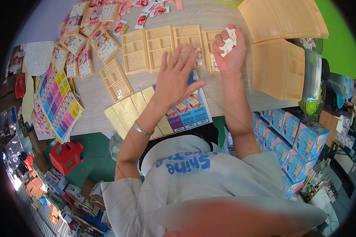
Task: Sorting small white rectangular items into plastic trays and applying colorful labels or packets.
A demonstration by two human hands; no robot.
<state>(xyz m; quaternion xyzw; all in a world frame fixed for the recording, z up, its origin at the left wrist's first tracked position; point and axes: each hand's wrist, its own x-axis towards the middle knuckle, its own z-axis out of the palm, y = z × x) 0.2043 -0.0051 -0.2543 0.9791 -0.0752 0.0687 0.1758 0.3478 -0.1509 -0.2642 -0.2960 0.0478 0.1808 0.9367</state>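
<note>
My left hand [176, 77] is spread flat over the near end of a beige compartment tray [188, 33], its fingertips by several small white blocks [199, 59]. My right hand [233, 51] is curled palm up round a handful of white blocks [228, 41]. It hovers over the right end of the row, partly covering another beige tray [209, 37] with white blocks in its near compartment. Two more trays, a middle one [160, 43] and a left one [134, 51], stand in the same row with no blocks visible. Printed card sheets [190, 112] lie beneath my left forearm.
Filled trays [105, 45] pile up at the far left, near fruit-printed sachets [141, 20]. One tray [116, 81] lies slanted. Stacked trays [279, 69] stand at right. Colourful sheets [61, 96] overhang the left edge. A red stool [65, 158] and blue boxes [292, 136] are below.
</note>
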